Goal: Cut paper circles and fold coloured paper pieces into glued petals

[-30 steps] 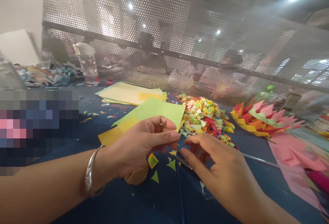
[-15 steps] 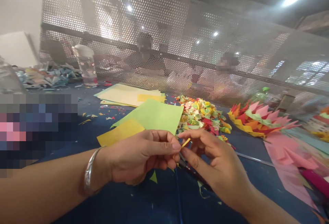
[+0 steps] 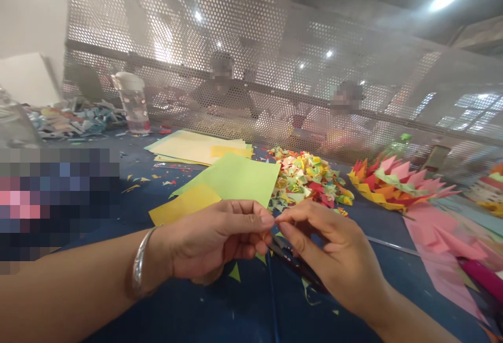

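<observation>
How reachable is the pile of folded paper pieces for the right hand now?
Likely yes: the pile lies just beyond the right hand with nothing between, though its fingertips touch the left hand.

Bright ceiling lamp glare upper right; hazy, edges warped

We see a dark blue table (image 3: pixel 243 311). At centre lie a green sheet (image 3: pixel 236 178) and a yellow sheet (image 3: pixel 184 204), with pale yellow sheets (image 3: pixel 192 146) behind. Right of them sit a heap of folded pieces (image 3: pixel 310 178), spiky paper rows (image 3: pixel 393 183) and pink paper (image 3: pixel 444 233). A cup (image 3: pixel 132 103) stands upper left; triangle scraps (image 3: pixel 236 273) dot the lower middle.
</observation>
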Tool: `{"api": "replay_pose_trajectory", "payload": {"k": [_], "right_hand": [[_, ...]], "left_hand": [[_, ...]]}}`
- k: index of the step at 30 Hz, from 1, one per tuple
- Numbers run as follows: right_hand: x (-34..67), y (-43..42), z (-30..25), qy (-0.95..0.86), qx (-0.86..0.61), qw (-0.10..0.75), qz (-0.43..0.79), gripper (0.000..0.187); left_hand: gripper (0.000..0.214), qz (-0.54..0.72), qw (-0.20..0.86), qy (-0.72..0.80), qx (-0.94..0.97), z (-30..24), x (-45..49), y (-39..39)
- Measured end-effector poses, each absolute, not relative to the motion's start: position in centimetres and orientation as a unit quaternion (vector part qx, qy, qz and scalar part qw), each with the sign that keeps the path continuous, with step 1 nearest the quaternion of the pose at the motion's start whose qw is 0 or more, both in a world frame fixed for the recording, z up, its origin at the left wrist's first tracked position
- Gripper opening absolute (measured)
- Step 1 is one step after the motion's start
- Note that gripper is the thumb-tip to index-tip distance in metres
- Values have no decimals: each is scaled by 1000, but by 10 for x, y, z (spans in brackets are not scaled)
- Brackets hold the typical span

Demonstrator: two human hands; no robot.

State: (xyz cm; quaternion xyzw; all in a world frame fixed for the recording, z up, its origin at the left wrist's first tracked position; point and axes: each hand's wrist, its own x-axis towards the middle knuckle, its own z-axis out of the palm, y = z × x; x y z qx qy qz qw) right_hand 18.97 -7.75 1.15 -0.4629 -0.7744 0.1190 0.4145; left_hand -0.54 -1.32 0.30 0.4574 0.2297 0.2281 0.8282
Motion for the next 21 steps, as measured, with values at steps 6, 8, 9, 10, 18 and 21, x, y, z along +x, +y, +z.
{"api": "replay_pose_trajectory", "payload": {"k": [6,8,9,10,18,21], "right_hand": [[189,-75,12,-779,-475,390,125,10],[189,-75,12,-773,-481,391,132,9],[189,-76,12,-769,-483,396,135,9],[189,-76,12,-764,-486,402,135,9],[190,-76,13,-754,-488,418,136,12],[191,-75,11,-758,-481,415,149,13]], "left_hand": [[18,260,767,245,532,3,-3,-17],[16,270,759,248,538,3,-3,-17],[16,274,759,247,536,3,-4,-16],[15,278,761,246,532,3,-4,-16],[15,285,777,258,498,1,-8,-9],[12,291,783,251,489,1,-8,-8]]}}
